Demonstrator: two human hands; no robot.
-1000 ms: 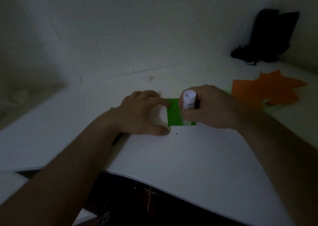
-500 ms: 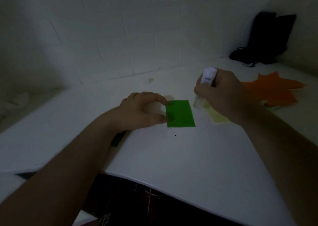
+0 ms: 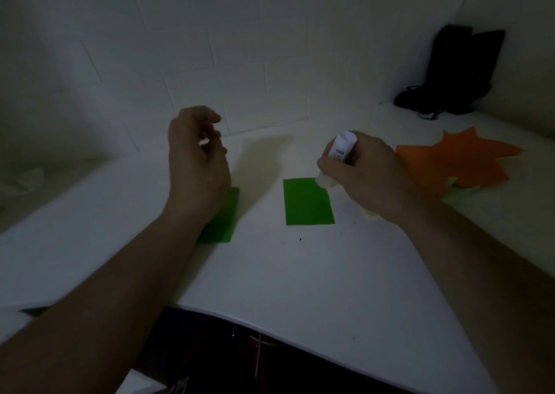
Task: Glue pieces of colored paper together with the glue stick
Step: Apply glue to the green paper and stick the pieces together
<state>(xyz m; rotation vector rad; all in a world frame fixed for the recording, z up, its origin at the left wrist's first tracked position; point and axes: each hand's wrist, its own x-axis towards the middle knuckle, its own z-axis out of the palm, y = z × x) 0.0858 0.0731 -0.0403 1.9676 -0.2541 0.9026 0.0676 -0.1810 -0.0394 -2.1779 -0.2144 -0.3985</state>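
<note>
Left hand (image 3: 195,165) lifted off bright green paper (image 3: 308,201), flat, rectangular.

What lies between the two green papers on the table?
Only bare white table, in the head view. The left hand hovers over the left green paper; the right green paper lies uncovered.

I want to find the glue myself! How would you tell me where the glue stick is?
Look at the white table, then at the right hand near the orange paper. That hand grips the glue stick, a small white tube tilted over the top right corner of a bright green paper. It is the only tube there; everything around it is flat paper.
</note>
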